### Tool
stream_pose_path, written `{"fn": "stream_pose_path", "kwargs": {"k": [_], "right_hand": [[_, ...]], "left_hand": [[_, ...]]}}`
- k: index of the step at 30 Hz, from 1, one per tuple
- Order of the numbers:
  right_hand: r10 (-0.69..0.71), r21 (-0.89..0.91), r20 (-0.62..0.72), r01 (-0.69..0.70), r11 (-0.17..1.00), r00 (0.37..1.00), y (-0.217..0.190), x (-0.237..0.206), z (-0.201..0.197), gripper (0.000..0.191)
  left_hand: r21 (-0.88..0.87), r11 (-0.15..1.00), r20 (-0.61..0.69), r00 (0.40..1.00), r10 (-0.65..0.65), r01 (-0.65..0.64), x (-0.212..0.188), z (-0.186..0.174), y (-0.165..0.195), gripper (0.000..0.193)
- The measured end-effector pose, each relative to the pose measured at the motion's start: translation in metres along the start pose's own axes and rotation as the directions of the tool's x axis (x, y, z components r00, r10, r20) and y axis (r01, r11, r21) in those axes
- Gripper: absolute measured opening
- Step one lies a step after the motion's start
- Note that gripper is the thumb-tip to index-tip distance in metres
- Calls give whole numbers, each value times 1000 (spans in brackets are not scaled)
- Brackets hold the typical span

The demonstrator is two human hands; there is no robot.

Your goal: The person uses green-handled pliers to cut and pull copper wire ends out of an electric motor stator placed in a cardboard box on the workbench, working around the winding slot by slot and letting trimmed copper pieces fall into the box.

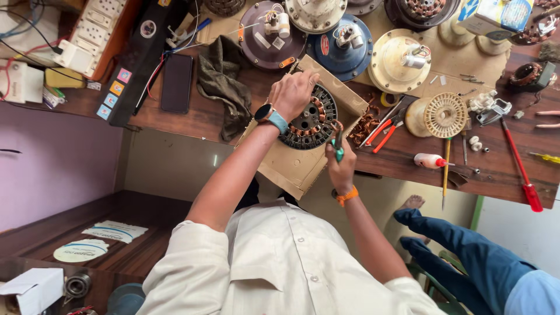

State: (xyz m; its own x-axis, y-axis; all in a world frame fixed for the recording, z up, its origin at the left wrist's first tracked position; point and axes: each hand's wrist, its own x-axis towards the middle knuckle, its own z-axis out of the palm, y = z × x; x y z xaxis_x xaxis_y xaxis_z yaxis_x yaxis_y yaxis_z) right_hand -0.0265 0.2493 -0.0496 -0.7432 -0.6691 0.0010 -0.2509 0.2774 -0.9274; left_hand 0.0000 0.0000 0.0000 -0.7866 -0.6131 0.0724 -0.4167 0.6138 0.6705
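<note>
A round black motor stator (309, 119) with copper windings lies on a cardboard sheet (291, 166) at the wooden bench's edge. My left hand (293, 93), with a watch on its wrist, presses flat on the stator's top left. My right hand (341, 166), an orange band on its wrist, grips a green-handled tool (338, 147) whose tip touches the stator's right rim, where a strand of copper wire loops out.
Several fan motor housings (344, 38) line the back of the bench (408, 154). A phone (176, 83) and a dark rag (224, 81) lie to the left. Red pliers (385, 131), screwdrivers (522, 169), a cream winding core (443, 115) sit right. Another person's legs (461, 248) are at lower right.
</note>
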Motion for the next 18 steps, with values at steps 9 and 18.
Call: {"fn": "stream_pose_path", "kwargs": {"k": [9, 18], "right_hand": [[307, 499, -2, -265, 825, 952, 33, -13, -64, 20], [361, -508, -38, -329, 796, 932, 82, 39, -107, 44]], "left_hand": [[-29, 997, 67, 995, 70, -69, 16, -23, 18, 33], [-191, 960, 241, 938, 250, -207, 18, -34, 1, 35]]}}
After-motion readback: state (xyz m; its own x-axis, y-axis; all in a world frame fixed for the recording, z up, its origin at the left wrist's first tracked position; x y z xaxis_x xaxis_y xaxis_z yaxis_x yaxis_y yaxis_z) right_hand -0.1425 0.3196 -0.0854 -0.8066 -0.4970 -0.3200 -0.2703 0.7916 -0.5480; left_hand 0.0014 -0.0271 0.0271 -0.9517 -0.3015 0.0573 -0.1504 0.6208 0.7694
